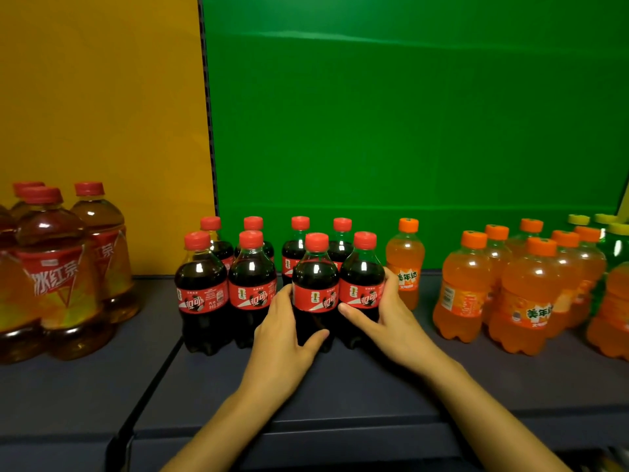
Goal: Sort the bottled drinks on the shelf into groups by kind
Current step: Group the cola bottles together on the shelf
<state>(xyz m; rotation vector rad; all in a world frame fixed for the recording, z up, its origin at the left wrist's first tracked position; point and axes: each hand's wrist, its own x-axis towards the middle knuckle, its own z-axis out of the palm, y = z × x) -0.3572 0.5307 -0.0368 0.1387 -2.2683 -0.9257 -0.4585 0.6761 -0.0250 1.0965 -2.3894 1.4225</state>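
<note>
As left hand (pixel 286 332) and right hand (pixel 386 315) each grip one, dark cola bottles (pixel 202 294) wear red caps and labels

Left hand (pixel 289 321) grips the middle cola bottle (pixel 316 294), right hand (pixel 384 311) the right cola bottle (pixel 362 287), forearms stretched forward.

Left hand (pixel 286 330): mine, bare, slim fingers, thumbnail short and plain.
Right hand (pixel 381 315): bare as well, thumbnail trimmed short.
Left forearm (pixel 231 420): bare skin running back from the wrist.
Right forearm (pixel 476 403): bare too, right behind the wrist.
</note>
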